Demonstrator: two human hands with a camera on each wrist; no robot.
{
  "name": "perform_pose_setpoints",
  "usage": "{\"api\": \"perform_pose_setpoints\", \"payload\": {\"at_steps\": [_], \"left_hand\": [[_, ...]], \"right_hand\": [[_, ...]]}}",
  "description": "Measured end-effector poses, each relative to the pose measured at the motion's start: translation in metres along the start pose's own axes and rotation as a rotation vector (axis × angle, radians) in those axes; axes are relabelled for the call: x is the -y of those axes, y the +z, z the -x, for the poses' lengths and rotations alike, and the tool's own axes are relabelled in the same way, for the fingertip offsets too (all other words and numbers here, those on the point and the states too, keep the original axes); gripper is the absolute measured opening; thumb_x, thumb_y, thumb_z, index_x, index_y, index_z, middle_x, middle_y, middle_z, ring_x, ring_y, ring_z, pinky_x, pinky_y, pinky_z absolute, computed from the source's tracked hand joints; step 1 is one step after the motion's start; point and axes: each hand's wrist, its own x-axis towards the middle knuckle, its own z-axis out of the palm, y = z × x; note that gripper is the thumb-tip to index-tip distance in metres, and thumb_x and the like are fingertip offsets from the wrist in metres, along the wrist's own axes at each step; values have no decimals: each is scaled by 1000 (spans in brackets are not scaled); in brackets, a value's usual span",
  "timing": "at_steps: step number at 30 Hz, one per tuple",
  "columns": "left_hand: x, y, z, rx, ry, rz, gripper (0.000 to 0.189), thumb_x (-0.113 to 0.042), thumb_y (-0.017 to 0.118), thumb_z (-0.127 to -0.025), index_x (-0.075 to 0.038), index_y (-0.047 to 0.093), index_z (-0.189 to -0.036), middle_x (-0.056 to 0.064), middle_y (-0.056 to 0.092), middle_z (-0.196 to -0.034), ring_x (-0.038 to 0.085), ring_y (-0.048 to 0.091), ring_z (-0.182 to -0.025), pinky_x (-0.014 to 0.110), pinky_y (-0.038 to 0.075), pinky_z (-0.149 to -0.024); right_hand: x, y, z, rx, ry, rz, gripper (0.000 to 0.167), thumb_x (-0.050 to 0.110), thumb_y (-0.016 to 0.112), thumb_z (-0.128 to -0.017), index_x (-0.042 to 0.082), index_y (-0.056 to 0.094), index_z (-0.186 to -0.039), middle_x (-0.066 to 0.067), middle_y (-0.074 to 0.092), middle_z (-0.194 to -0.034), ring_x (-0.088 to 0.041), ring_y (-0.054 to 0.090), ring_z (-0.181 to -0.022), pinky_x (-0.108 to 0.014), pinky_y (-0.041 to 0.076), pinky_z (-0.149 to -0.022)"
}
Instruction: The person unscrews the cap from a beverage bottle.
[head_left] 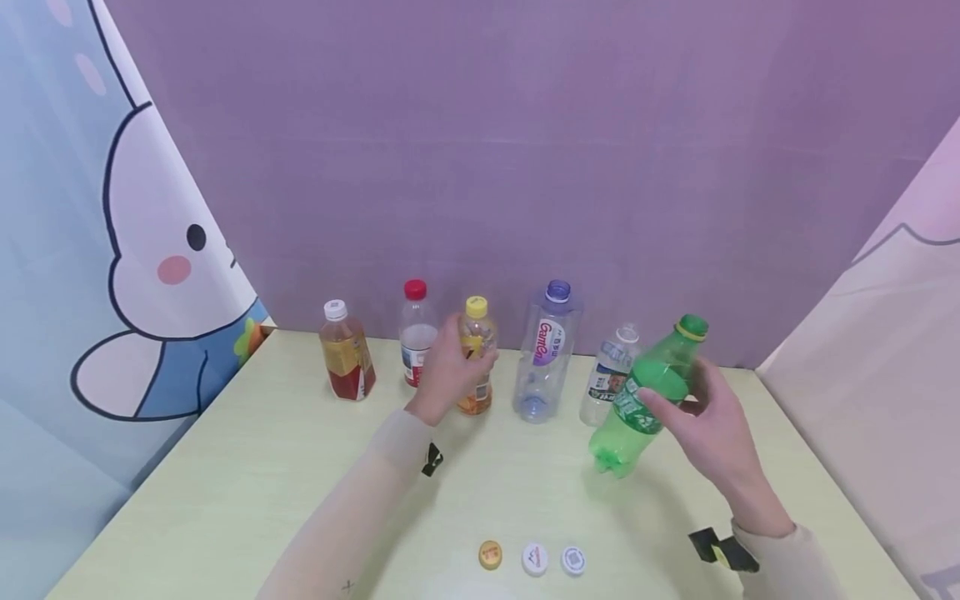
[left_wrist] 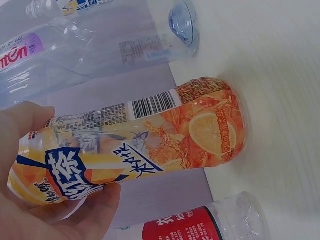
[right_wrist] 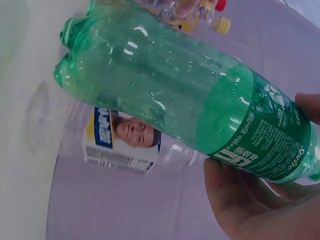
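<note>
My left hand (head_left: 452,372) grips the upper part of a yellow-capped iced tea bottle (head_left: 476,398), which stands upright at the middle of the row. Its orange label (left_wrist: 200,127) with a lemon slice and barcode faces the left wrist view. At the right, my right hand (head_left: 712,421) holds a green Sprite bottle (head_left: 648,387), fingers and thumb round its label. That bottle leans with its green cap up to the right. Behind it, partly covered, is a clear capless bottle (head_left: 607,375) with a face printed on its label (right_wrist: 132,132).
A tall clear bottle (head_left: 546,354) without a cap stands between the hands. Left of my left hand are a red-capped bottle (head_left: 415,321) and a white-capped bottle (head_left: 348,358). Nearer me lie a yellow cap (head_left: 491,554) and two white caps (head_left: 535,559). A purple curtain (head_left: 487,167) closes off the back.
</note>
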Motion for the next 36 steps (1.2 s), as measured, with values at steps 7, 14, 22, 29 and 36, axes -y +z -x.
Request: {"api": "perform_pose_setpoints", "payload": {"at_steps": [7, 14, 22, 29, 36], "left_hand": [[0, -4, 5, 17, 19, 4, 71, -32, 78, -89, -15, 37, -145, 4, 55, -134, 28, 58, -123, 53, 53, -96], [1, -11, 14, 41, 23, 27, 75, -35, 78, -88, -17, 36, -147, 3, 55, -136, 28, 58, -122, 56, 54, -94], [1, -12, 24, 50, 48, -7, 77, -33, 79, -86, -12, 39, -147, 7, 58, -135, 28, 59, -120, 53, 54, -95], [1, -14, 32, 47, 74, -10, 79, -33, 80, -87, -12, 37, -150, 8, 57, -136, 28, 58, -122, 54, 52, -98], [-2, -21, 39, 27, 116, -31, 79, -35, 80, -86, -14, 39, -150, 7, 57, -137, 28, 56, -123, 55, 50, -100]], "right_hand": [[-12, -12, -8, -13, 82, 62, 71, 33, 71, -96, 7, 37, -153, -14, 55, -133, -5, 53, -105, -9, 47, -81], [-22, -18, -15, -26, 136, 94, 80, 37, 70, -96, 3, 30, -156, -21, 50, -140, -19, 50, -112, -9, 44, -81], [-36, -21, -22, -31, 194, 99, 88, 41, 67, -97, -1, 21, -158, -30, 43, -145, -44, 48, -125, -19, 45, -79], [-49, -23, -33, -50, 245, 126, 93, 44, 67, -96, -1, 16, -159, -34, 41, -146, -48, 48, -125, -30, 47, -81], [-62, -21, -44, -58, 271, 123, 95, 45, 67, -96, -1, 14, -160, -38, 37, -148, -52, 46, -127, -61, 46, -97]]}}
